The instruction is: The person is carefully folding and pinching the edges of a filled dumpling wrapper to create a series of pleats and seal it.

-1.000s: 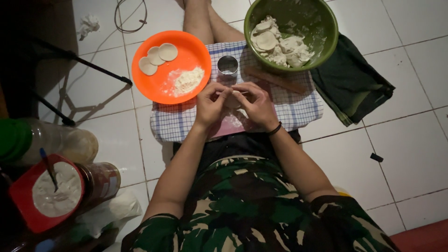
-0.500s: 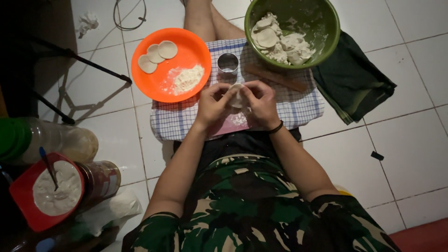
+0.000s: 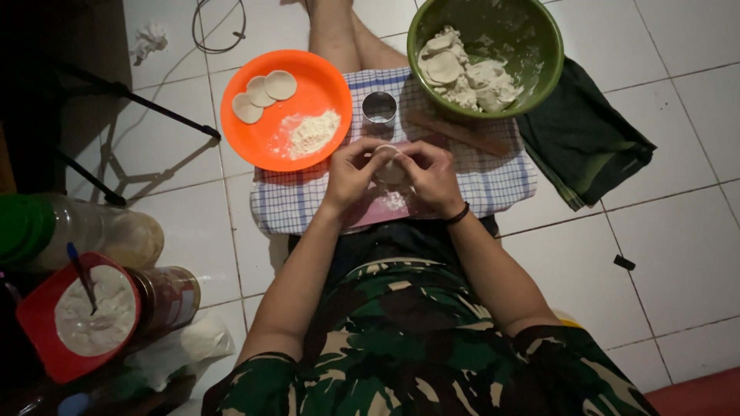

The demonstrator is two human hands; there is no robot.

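Note:
Both hands meet over a checked cloth (image 3: pixel 493 185) on my lap. My left hand (image 3: pixel 351 171) and my right hand (image 3: pixel 432 176) pinch a small round piece of white dough (image 3: pixel 391 170) between their fingertips. Just beyond them stands a round metal cutter (image 3: pixel 379 107), with a wooden rolling pin (image 3: pixel 458 132) lying to its right. An orange plate (image 3: pixel 254 142) at the left carries three flat dough discs (image 3: pixel 264 92) and a heap of flour (image 3: pixel 314 132). A green bowl (image 3: pixel 539 46) at the top right holds more dough pieces (image 3: pixel 462 73).
A dark green cloth (image 3: pixel 586 142) lies on the white tile floor right of the bowl. At the lower left stand a red container of white flour (image 3: pixel 85 316) with a utensil in it, a jar (image 3: pixel 166 296) and a plastic bottle (image 3: pixel 85 231). Dark stand legs (image 3: pixel 139 104) cross the left.
Both hands have drawn closer together around the dough piece, which now shows as a round disc between the fingertips. The camera view shifted slightly.

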